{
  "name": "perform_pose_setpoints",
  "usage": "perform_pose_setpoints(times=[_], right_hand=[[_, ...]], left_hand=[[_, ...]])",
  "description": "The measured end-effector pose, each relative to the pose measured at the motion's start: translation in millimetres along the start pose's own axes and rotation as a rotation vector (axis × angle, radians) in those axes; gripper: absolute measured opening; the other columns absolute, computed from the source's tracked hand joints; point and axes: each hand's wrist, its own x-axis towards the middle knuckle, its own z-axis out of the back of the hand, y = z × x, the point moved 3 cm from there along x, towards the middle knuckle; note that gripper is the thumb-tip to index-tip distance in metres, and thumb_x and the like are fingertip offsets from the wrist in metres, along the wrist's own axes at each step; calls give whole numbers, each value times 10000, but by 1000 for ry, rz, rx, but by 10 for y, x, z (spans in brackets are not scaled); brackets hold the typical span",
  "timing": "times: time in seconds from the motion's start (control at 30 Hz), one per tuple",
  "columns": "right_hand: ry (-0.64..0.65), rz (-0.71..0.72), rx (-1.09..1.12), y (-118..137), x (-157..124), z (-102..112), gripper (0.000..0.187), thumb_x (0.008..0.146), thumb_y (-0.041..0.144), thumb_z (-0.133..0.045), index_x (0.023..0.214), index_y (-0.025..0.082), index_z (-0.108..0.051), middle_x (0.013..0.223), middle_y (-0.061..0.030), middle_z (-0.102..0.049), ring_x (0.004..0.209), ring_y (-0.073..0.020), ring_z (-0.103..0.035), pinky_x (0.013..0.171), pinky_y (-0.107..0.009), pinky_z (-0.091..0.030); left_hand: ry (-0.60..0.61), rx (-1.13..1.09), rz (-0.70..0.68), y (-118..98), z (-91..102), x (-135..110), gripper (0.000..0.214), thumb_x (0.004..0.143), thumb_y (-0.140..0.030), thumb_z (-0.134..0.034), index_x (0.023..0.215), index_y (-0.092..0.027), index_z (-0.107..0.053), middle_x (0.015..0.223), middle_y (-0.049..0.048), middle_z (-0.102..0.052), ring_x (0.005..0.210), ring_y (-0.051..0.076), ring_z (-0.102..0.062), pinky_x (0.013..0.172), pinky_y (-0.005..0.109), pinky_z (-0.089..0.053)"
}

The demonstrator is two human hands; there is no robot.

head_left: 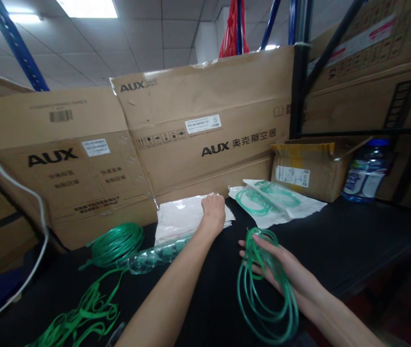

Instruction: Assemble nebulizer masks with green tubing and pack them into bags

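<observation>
My right hand holds a coil of green tubing, thumb on top, with the loops hanging below. A flat green strap or tie seems wrapped at the coil's upper part. My left hand is closed at the right side of a stack of white plastic bags; its fingertips are turned away, and it seems to pinch the top bag. To the right of the stack lie white packets with coiled green tubing showing through their clear faces.
A large green tubing coil, a clear plastic sleeve and loose green straps lie on the black table's left side. Behind stand AUX cartons. A small open box and a blue-capped bottle stand at right.
</observation>
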Motion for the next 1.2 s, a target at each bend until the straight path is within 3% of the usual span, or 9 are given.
perform_pose_setpoints(times=[0.1, 0.23, 0.33, 0.43, 0.53, 0.77, 0.9, 1.03, 1.2], right_hand=[[8, 30, 23, -2, -10, 23, 224, 864, 215, -769, 1050, 122, -686, 1123, -142, -782, 925, -269, -769, 779, -350, -651], [8, 11, -24, -3, -103, 75, 330, 769, 259, -848, 1049, 124, -738, 1185, -137, -769, 873, -240, -756, 724, -295, -641], [34, -32, -91, -3, -208, 113, 415, 714, 317, -886, 1065, 131, -765, 1143, -145, -780, 904, -268, -752, 710, -296, -636], [37, -9, -173, 27, -341, 105, 455, 675, 357, -913, 1055, 152, -771, 1137, -136, -782, 923, -283, -752, 728, -303, -632], [42, 56, -250, 74, -475, 10, 488, 668, 384, -921, 1085, 186, -764, 1128, -117, -785, 965, -287, -753, 772, -294, -619], [226, 169, -436, 87, -585, -280, 592, 750, 512, -849, 1241, 205, -726, 1003, -92, -793, 864, -225, -724, 792, -281, -570], [260, 279, -479, 103, -736, -316, 631, 735, 542, -844, 1282, 257, -710, 1054, -97, -790, 900, -280, -730, 862, -357, -565], [215, 272, -498, 66, -804, -283, 621, 695, 516, -879, 1239, 251, -740, 1026, -105, -799, 864, -291, -732, 853, -380, -570], [143, 177, -454, -69, -674, -218, 505, 682, 484, -899, 1075, 186, -791, 924, -83, -793, 790, -249, -727, 762, -325, -585]], left_hand=[[-92, 21, 4, 76, 173, -184, 301, 980, -328, -648, 1224, -152, -641, 1231, 98, -664, 1067, 245, -671, 908, 461, -575], [-205, 25, 9, 208, 333, -618, 273, 1017, -223, -570, 1277, -145, -600, 1118, 90, -703, 1017, 240, -694, 880, 425, -571], [-252, 8, -1, 297, 347, -956, 304, 1024, -137, -497, 1319, -177, -556, 994, 82, -726, 946, 247, -719, 801, 353, -557], [-291, -17, 12, 388, 308, -1170, 333, 1037, -164, -477, 1357, -239, -528, 998, 64, -724, 955, 250, -719, 750, 327, -547], [-323, -41, 12, 462, 246, -1237, 306, 1035, -206, -501, 1323, -288, -566, 1074, 47, -711, 1052, 238, -691, 716, 286, -537], [-430, -52, -9, 522, 277, -1274, 261, 1025, -204, -509, 1240, -266, -643, 1148, 68, -653, 1061, 240, -651, 647, 250, -510], [-474, -82, -60, 446, 316, -1450, 238, 1035, -249, -512, 1226, -282, -650, 1108, 51, -665, 1020, 225, -651, 669, 258, -517], [-484, -160, -121, 309, 195, -1624, 223, 1057, -300, -487, 1194, -301, -663, 1016, 9, -688, 936, 185, -678, 673, 242, -530], [-496, -271, -165, 227, -20, -1688, 298, 1094, -302, -381, 1249, -280, -635, 1024, 0, -700, 904, 158, -702, 698, 231, -547]])
